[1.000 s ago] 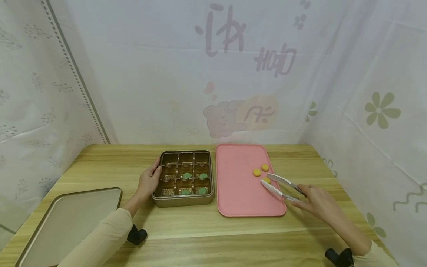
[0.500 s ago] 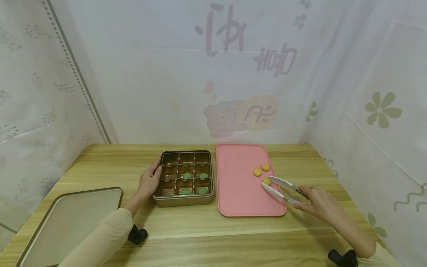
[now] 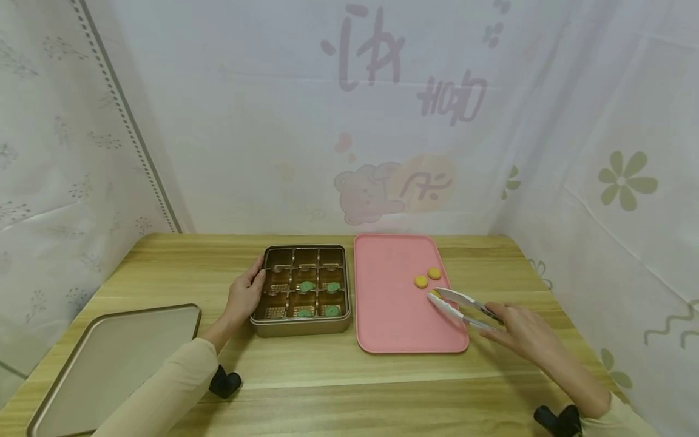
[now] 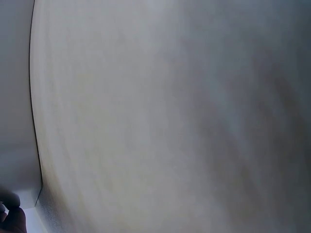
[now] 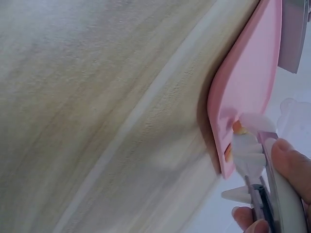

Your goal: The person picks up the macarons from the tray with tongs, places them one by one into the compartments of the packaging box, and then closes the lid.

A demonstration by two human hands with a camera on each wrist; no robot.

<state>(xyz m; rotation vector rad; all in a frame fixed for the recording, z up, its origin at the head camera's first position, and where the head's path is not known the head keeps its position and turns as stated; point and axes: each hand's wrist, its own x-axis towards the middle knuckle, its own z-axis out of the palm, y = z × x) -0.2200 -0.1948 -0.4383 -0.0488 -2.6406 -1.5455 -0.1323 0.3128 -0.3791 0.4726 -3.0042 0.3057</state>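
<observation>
Three yellow rounds (image 3: 421, 281) lie by the right edge of your pink tray (image 3: 388, 334), well back on the bench (image 3: 327, 382), toward its far edge. The nearest is partly hidden between the tips of the tongs (image 3: 449, 311); you cannot tell whether they touch it. Your right hand (image 3: 523, 332) has its fingers clamped on the tongs beyond the tray's right edge, so that round sits ahead of your fingers and apart from them, probably to spare it bare contact. Your left hand (image 3: 244, 297) rests nearly straight fingers along the left wall of the box (image 3: 300, 328), likely to steady it. The box stands just beside the tray, presumably for easy reach, with green rounds (image 3: 307, 286) in four compartments. The tan panel (image 3: 125, 352) lies toward the bench's left edge, probably parked out of your way.
</observation>
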